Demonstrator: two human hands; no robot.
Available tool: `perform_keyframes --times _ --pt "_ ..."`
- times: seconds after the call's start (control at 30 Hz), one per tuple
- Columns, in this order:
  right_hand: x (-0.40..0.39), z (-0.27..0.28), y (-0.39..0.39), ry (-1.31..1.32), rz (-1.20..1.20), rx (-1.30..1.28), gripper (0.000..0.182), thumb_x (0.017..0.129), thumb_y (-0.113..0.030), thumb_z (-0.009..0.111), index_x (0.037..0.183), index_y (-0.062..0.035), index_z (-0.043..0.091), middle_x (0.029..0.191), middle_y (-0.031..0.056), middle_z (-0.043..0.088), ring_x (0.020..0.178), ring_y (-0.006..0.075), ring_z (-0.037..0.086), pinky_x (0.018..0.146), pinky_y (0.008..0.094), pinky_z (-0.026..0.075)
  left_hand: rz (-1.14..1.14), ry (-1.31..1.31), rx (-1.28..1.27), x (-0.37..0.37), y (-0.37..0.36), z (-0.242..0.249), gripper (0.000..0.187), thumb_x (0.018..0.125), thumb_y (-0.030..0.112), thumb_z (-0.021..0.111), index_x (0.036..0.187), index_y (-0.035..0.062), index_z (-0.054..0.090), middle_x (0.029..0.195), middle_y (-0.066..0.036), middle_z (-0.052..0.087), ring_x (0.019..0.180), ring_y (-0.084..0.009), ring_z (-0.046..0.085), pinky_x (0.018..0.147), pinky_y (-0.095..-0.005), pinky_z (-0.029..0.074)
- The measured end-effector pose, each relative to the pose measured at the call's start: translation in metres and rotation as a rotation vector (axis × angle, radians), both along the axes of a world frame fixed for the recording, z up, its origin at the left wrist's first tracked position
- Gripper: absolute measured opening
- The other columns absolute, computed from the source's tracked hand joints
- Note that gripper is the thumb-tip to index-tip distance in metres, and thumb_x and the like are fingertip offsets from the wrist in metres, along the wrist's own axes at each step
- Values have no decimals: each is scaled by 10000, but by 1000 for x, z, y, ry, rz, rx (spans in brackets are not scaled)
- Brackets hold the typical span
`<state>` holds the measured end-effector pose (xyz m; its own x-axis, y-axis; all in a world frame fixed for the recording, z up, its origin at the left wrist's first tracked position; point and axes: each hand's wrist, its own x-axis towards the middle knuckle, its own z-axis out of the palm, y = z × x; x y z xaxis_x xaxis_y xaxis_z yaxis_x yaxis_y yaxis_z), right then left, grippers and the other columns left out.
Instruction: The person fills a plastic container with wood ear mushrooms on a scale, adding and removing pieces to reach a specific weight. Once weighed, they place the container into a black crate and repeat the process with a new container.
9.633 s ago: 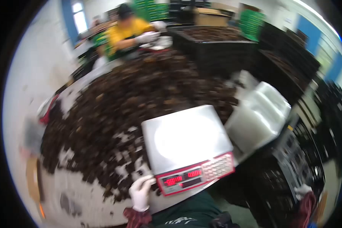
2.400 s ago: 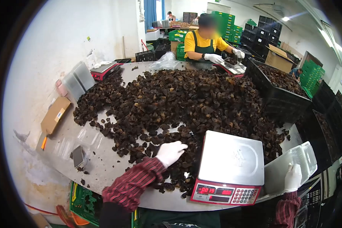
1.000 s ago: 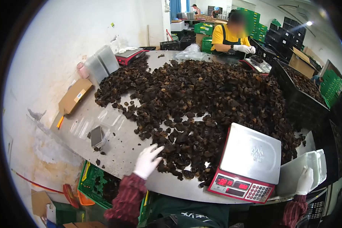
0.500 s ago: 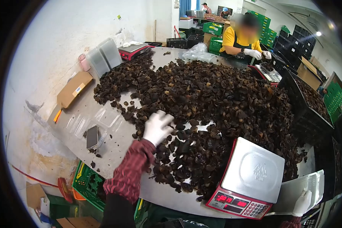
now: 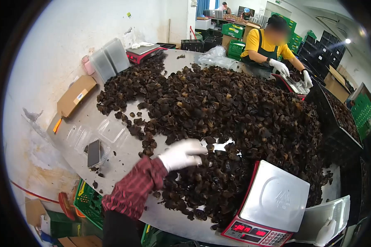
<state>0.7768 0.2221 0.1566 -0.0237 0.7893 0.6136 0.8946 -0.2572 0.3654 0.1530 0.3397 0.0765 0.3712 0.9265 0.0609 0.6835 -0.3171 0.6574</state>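
Observation:
A broad heap of dark wood ear mushrooms (image 5: 231, 107) covers the metal table. My left hand (image 5: 183, 154), in a white glove, reaches over the near left side of the heap; its fingers are stretched and apart, fingertips at the mushrooms. Low on the right, my gloved right hand (image 5: 326, 233) is closed on the side of a clear plastic container (image 5: 338, 210), which is tilted. Between the hands stands a red-framed scale (image 5: 276, 197) with a bare silver pan and lit red digits.
On the table's left lie a phone (image 5: 94, 154), clear plastic lids (image 5: 112, 131) and a cardboard piece (image 5: 76, 96). Stacked clear containers (image 5: 109, 59) stand by another scale (image 5: 144, 50). A co-worker (image 5: 268, 45) works across the table. Black crates (image 5: 338, 107) line the right.
My left hand has moved right and slightly down over the mushrooms. The right hand stays at the container. Across the table, the co-worker's hands have lowered to the far scale.

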Motion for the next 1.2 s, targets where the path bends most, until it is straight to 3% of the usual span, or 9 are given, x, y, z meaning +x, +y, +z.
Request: perform_keyframes --times 0.2,0.33,0.4,0.53,0.6,0.73,0.9,1.0,1.2 --pt "55 -35 -3 234 -61 -41 242 943 -201 483 823 8 462 759 209 488 726 400 492 642 435 392 943 485 112 -80 77 -53 628 718 510 672 1283 288 513 1346 -149 373 1256 -367 322 1001 -449 359" --pt "52 -33 -4 235 -97 -71 246 944 -206 481 821 6 462 760 211 489 725 400 496 641 434 394 187 341 296 5 42 -58 426 749 465 644 1086 205 640 1096 -125 566 970 -347 520 831 -463 461" --pt "54 -36 -1 236 -93 -70 252 945 -210 481 817 6 460 758 211 486 721 400 494 637 436 393 -167 378 99 66 -7 -27 467 800 487 590 1184 221 582 1295 -106 463 1110 -334 476 927 -492 406" --pt "16 -10 -3 103 -43 -31 279 917 -234 509 741 -18 505 682 180 514 637 363 521 583 430 416 -366 379 -18 112 -55 -19 513 863 497 515 1324 278 465 1450 -103 312 1350 -353 247 1005 -617 278" --pt "2 -1 -5 -19 3 -20 296 888 -249 537 677 -44 559 616 147 550 565 323 551 538 419 446 -372 281 176 109 -57 -11 481 861 451 532 1285 225 503 1398 -104 387 1250 -316 415 970 -534 372" --pt "1 -3 -1 29 1 -12 325 900 -260 518 670 -35 566 618 158 561 564 336 550 535 430 442 100 7 347 60 -21 3 190 821 232 572 890 89 675 874 -107 644 879 -278 613 758 -381 491" --pt "61 -40 -1 188 -47 -32 276 942 -223 487 797 8 448 739 214 474 698 407 485 623 447 382 1082 367 191 -76 40 -71 272 776 324 663 771 53 642 814 -141 623 805 -326 607 710 -432 481" --pt "60 -40 2 192 -51 -16 276 939 -218 493 787 9 447 730 213 471 685 405 480 620 444 381 1117 213 -33 -94 44 -89 249 718 299 726 729 69 628 831 -143 612 817 -311 606 707 -408 475" --pt "56 -39 0 236 -43 -14 283 934 -216 506 776 11 446 722 213 469 671 398 472 610 438 381 1120 122 130 -82 35 -87 206 722 241 707 816 91 601 833 -124 590 841 -302 594 725 -394 470"
